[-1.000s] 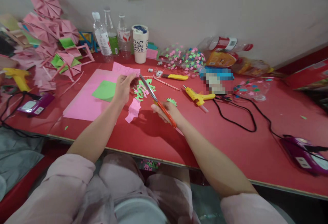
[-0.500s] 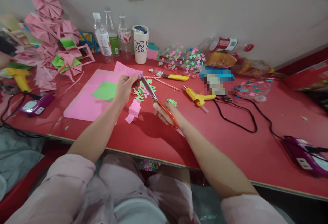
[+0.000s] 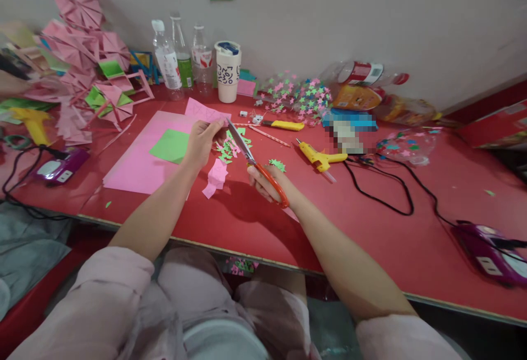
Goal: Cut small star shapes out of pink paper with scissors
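Observation:
My left hand (image 3: pixel 201 141) pinches a strip of pink paper (image 3: pixel 201 109) with faint drawn lines. In my right hand (image 3: pixel 263 181) are scissors (image 3: pixel 269 176) with orange handles, my fingers wrapped round them. The blade tips touch or nearly touch the strip's right end beside my left fingertips; I cannot tell whether they cut into it. Below the blades lie green and pink paper scraps (image 3: pixel 225 151) and a loose pink paper piece (image 3: pixel 216 178). Small green paper stars (image 3: pixel 277 164) form a pile beyond my right hand. Left of my left hand, a green sheet (image 3: pixel 168 146) rests on large pink paper (image 3: pixel 135 168).
A yellow glue gun (image 3: pixel 321 156) with a black cord and a yellow utility knife (image 3: pixel 286 125) lie to the right. Bottles (image 3: pixel 168 66) and a cup (image 3: pixel 228 72) stand by the wall. Pink paper crafts (image 3: pixel 78 47) pile at left; another person's arm (image 3: pixel 16 85) shows there. Purple power strips (image 3: pixel 61 167) sit at both sides.
The view has shifted very slightly. My hands, the scissors and the pink strip keep nearly the same pose. At the far left, the other person's arm reaches further in.

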Tool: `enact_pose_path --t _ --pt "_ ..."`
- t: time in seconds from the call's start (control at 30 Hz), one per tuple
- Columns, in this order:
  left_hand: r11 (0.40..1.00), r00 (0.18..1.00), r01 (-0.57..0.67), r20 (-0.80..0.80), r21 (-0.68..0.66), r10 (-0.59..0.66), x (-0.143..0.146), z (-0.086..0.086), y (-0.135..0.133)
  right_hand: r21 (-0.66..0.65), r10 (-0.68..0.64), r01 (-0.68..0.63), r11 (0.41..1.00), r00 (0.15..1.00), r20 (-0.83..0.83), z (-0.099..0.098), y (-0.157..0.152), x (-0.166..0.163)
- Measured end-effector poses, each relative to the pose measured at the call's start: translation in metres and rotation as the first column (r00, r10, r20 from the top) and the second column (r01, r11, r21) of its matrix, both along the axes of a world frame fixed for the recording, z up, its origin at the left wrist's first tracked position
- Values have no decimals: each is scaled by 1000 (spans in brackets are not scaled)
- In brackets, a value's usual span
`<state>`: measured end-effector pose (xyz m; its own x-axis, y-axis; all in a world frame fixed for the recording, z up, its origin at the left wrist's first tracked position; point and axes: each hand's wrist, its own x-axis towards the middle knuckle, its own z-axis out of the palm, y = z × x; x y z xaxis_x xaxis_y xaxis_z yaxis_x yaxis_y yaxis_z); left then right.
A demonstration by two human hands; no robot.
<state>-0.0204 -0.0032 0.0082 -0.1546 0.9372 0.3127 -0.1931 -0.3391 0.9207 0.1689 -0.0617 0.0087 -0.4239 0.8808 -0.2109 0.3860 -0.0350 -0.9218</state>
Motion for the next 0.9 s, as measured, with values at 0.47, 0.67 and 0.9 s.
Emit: enact_pose_path --t 0.47,0.67,0.9 --pt "1000 1000 14 -7 -6 -14 -2 -1 2 20 5 -6 1000 1000 20 1 0 1" --pt "1000 1000 18 -4 -24 -18 -2 0 1 22 -3 2 1000 999 45 1 1 2" --pt "999 1000 5 -14 -38 -6 -2 1 0 26 -12 10 1000 998 66 4 0 1"
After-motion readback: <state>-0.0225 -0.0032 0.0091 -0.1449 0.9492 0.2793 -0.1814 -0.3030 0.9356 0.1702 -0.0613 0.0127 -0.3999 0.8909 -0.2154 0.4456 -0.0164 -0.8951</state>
